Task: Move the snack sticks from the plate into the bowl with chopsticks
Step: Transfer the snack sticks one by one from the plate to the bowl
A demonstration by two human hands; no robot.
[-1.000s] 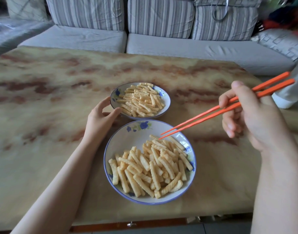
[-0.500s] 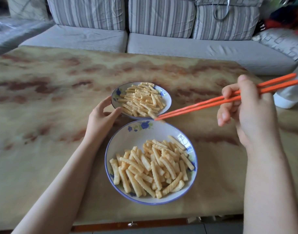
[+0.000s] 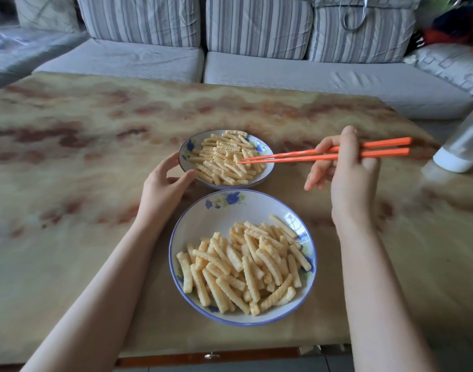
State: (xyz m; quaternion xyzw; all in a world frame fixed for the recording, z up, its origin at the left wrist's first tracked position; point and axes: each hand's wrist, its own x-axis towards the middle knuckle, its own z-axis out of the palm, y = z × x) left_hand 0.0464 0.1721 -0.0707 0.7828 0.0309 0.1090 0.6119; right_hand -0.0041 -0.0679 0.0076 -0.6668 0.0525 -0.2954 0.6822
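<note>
The right hand (image 3: 348,178) is closed round the chopsticks (image 3: 297,156). Their tips are extended left of it, over the bowl (image 3: 184,150). Whether a stick is pinched between them cannot be told. The bowl rim is gripped by the left hand (image 3: 163,186). Below both hands, the snack sticks (image 3: 246,264) are heaped on the plate (image 3: 230,213) on the counter (image 3: 69,183).

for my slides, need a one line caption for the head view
Right hand holds orange chopsticks over the bowl of snack sticks; left hand grips its rim, plate nearer.
</note>
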